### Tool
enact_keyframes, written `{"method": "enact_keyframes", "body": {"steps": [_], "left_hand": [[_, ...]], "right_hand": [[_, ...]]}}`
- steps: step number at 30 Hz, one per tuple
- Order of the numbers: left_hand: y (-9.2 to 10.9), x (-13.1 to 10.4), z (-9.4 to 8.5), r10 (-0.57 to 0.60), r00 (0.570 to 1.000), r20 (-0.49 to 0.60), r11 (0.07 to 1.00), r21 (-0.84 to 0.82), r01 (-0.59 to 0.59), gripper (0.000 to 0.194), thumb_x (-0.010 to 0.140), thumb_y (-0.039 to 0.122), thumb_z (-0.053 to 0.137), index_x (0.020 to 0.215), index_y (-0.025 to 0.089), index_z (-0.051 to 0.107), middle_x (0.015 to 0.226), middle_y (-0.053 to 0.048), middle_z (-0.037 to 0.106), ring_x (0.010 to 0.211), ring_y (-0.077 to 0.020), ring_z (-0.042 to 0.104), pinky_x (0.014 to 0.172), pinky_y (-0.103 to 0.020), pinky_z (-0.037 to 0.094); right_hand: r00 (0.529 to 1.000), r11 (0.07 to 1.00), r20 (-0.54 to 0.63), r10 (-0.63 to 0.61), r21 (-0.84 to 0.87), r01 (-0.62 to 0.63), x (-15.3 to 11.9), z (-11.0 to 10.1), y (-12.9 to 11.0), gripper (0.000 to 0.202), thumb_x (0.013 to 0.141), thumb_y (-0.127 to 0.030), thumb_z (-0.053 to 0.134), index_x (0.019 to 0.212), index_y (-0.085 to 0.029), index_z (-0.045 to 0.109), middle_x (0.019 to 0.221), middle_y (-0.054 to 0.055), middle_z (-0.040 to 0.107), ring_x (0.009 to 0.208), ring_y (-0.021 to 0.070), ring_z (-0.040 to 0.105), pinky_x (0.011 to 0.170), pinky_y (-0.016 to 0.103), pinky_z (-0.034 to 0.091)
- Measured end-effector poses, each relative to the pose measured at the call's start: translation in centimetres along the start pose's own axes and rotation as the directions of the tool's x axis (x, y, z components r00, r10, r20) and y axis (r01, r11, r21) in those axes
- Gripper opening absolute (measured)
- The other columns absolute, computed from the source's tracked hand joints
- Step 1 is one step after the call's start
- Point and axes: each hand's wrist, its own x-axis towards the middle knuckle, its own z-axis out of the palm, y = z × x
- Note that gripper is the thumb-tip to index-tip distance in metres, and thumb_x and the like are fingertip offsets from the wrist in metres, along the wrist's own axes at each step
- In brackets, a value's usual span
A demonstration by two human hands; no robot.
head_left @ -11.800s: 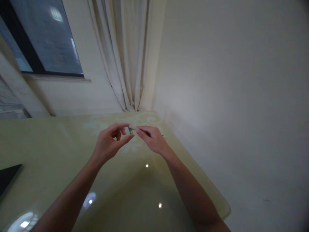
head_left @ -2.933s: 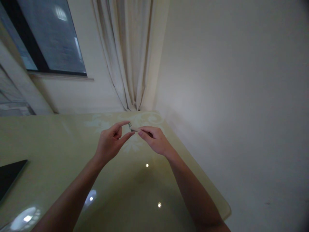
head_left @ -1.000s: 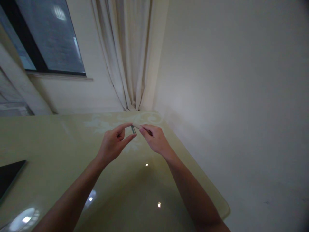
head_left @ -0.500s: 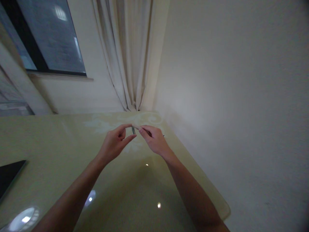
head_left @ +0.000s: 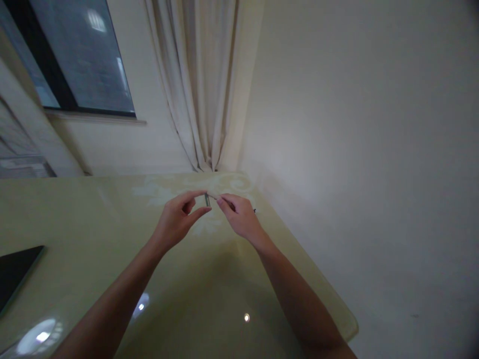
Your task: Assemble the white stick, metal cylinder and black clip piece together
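Between the thumb and index fingertip of my left hand is a small, thin, dark-edged piece, held roughly upright. My right hand pinches a short pale stick-like thing, whose far end meets the top of the dark piece near my left index fingertip. Both hands are above the far part of the pale green table. What the small pieces are is too small to tell.
A black flat object lies on the table at the left edge. Beside my right wrist is a tiny dark thing. Behind the table hangs a curtain, and a wall borders the right side.
The view has shifted very slightly. Both hands keep nearly the same pose, and the small pieces between them show almost no movement.
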Motion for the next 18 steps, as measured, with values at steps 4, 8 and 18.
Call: {"method": "enact_keyframes", "body": {"steps": [4, 8, 18], "left_hand": [[-0.13, 0.04, 0.3, 0.017, 1.0, 0.003, 0.999, -0.036, -0.017, 0.036, 0.086, 0.034, 0.08, 0.119, 0.021, 0.077, 0.069, 0.007, 0.046, 0.059, -0.0111, 0.04, 0.057, -0.025, 0.034], [-0.23, -0.01, 0.36, 0.015, 1.0, -0.019, 0.999, -0.049, -0.015, 0.036, 0.087, 0.033, 0.079, 0.121, 0.022, 0.076, 0.069, 0.007, 0.047, 0.06, -0.0115, 0.042, 0.058, -0.025, 0.036], [-0.16, 0.04, 0.45, 0.006, 1.0, 0.001, 0.999, -0.052, -0.006, 0.035, 0.089, 0.031, 0.075, 0.123, 0.022, 0.073, 0.072, 0.006, 0.047, 0.062, -0.0123, 0.043, 0.059, -0.025, 0.036]], "right_hand": [[1.0, 1.0, -0.016, 0.006, 0.01, -0.006, 0.04, 0.06, 0.25, 0.034, 0.108, -0.039, 0.054, 0.091, -0.019, 0.075, 0.076, 0.001, 0.064, 0.071, 0.0157, 0.053, 0.066, 0.028, 0.035], [1.0, 1.0, 0.003, -0.003, -0.01, 0.003, 0.06, 0.01, 0.14, 0.034, 0.108, -0.039, 0.054, 0.089, -0.019, 0.074, 0.075, 0.0, 0.064, 0.07, 0.0155, 0.053, 0.066, 0.028, 0.035], [1.0, 1.0, 0.004, -0.022, 0.017, 0.022, -0.02, 0.04, -0.21, 0.033, 0.109, -0.038, 0.054, 0.097, -0.019, 0.077, 0.08, 0.002, 0.067, 0.073, 0.0161, 0.055, 0.07, 0.029, 0.038]]}}
